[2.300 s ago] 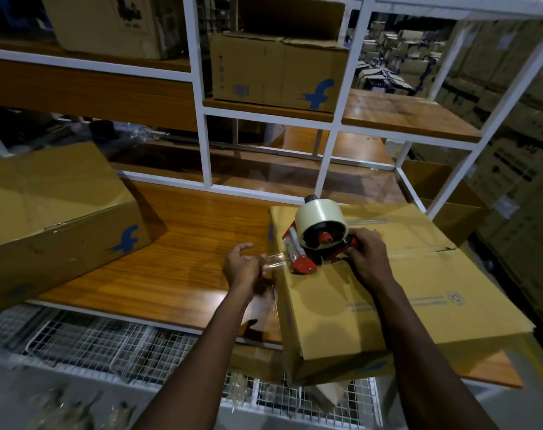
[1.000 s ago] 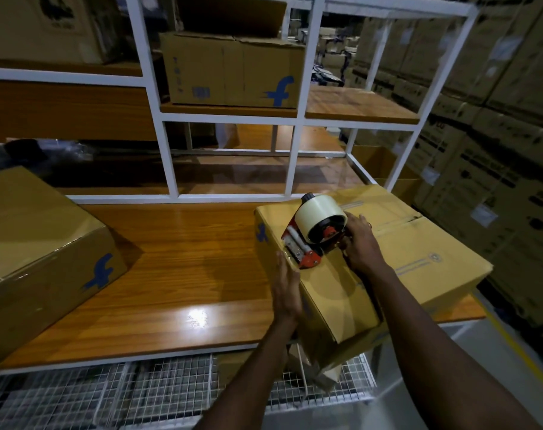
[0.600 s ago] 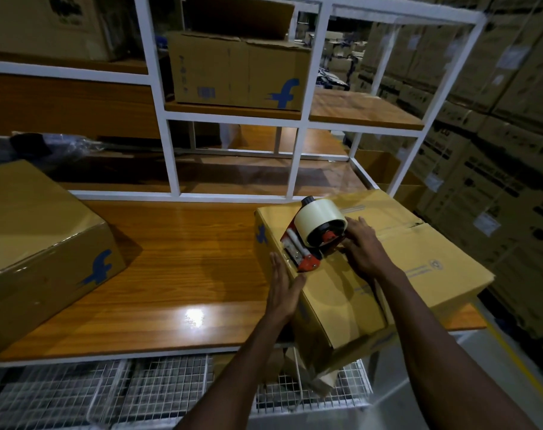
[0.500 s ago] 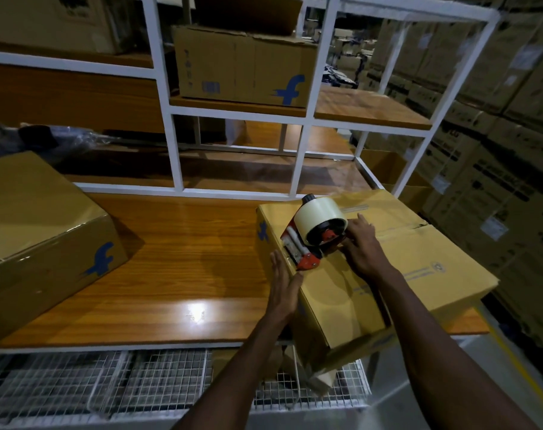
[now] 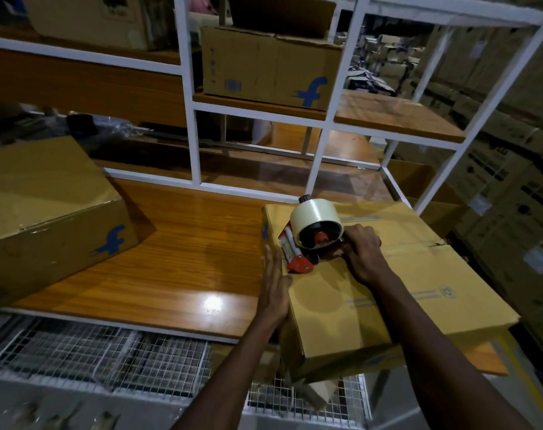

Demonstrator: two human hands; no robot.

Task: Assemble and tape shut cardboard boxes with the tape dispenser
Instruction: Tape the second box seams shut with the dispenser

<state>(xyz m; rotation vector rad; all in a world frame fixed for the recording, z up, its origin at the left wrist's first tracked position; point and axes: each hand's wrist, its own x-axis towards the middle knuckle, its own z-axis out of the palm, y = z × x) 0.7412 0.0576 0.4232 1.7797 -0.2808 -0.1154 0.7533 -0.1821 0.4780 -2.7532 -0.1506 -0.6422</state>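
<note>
A closed cardboard box lies at the right end of the wooden bench, its near corner hanging over the edge. On its top left corner rests a red tape dispenser with a pale roll of tape. My right hand grips the dispenser's handle, which the fingers hide. My left hand presses flat, fingers straight, against the box's left side wall just below the dispenser's front.
A second taped box sits at the bench's left end. The wooden bench top lies between them. A white shelf frame with a box rises behind. Wire mesh runs below the front edge. Stacked cartons stand right.
My left hand let go of the loose tape end and moved onto the box's left side, where it now presses flat. My right hand and the dispenser stay at the box's corner.
</note>
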